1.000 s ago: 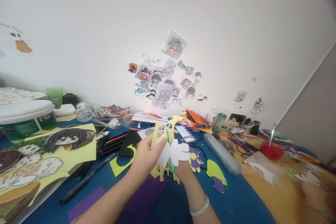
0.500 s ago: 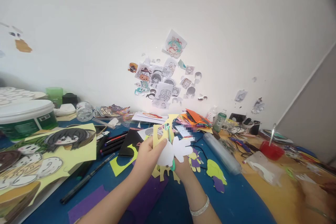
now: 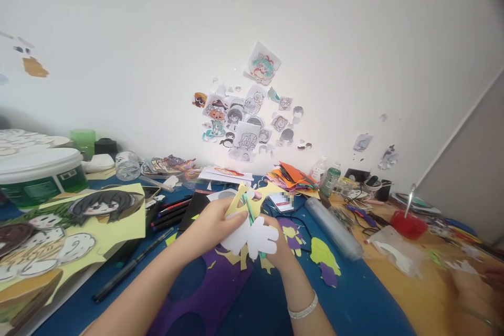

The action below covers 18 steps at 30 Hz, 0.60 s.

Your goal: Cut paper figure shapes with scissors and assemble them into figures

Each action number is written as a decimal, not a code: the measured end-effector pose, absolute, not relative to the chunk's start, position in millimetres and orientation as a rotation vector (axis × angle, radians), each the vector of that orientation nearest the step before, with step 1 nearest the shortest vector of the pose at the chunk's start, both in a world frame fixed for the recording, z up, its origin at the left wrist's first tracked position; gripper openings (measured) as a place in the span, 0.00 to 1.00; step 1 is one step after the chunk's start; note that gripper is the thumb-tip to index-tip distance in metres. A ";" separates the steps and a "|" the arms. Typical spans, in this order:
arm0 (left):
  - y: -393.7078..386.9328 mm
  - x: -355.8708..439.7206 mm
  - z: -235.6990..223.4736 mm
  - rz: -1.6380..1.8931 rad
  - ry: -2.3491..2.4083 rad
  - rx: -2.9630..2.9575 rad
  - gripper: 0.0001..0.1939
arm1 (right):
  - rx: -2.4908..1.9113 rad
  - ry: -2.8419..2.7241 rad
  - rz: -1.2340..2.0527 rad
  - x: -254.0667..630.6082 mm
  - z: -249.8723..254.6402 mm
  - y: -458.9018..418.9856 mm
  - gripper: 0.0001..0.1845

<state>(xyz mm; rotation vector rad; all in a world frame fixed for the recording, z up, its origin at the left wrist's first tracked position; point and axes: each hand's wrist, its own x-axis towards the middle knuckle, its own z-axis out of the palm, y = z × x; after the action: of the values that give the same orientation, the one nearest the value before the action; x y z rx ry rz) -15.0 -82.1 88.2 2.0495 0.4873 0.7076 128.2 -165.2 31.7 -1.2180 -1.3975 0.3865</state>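
Near the middle of the view, my left hand (image 3: pixel 220 220) is closed on a white paper cutout (image 3: pixel 236 239) and the yellow paper (image 3: pixel 235 206) around it. Its thumb presses on top of the sheet. Opposite it, my right hand (image 3: pixel 277 244) is closed on green scissors (image 3: pixel 250 210), which slant across the yellow paper. Most of the right fingers and the scissor handles are hidden behind a white lobed paper shape (image 3: pixel 263 239). Yellow paper scraps (image 3: pixel 244 260) hang below the hands. Under them lies purple paper (image 3: pixel 208 294) with rounded cut-outs.
Pens (image 3: pixel 169 215) and a drawing on yellow paper (image 3: pixel 122 220) lie left, by a white-lidded tub (image 3: pixel 39 163). Right are yellow-green and purple cutouts (image 3: pixel 325 257), a clear roll (image 3: pixel 334 228) and a red bowl (image 3: pixel 409 224). Another person's hand (image 3: pixel 474 289) shows far right.
Both hands have shifted and turned the paper. The white lobed shape moved left and down, and the yellow paper now spreads right above the scissors. More purple paper shows below my left arm.
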 end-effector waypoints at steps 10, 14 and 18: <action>-75.3 -17.4 91.9 0.537 0.404 1.922 0.21 | -1.192 -1.351 0.420 130.7 32.0 -161.2 0.05; -86.1 -8.4 87.8 0.574 0.282 1.959 0.26 | -1.197 -1.184 0.323 135.7 24.3 -150.7 0.04; -101.5 10.8 67.5 0.918 0.422 1.894 0.35 | -1.227 -1.109 0.195 135.9 22.2 -147.5 0.05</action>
<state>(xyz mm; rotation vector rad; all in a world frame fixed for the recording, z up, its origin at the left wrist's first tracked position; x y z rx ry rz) 10.8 -101.5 67.5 1.8940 0.4221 0.9175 135.9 -147.5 22.2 -1.2268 -1.1088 0.1953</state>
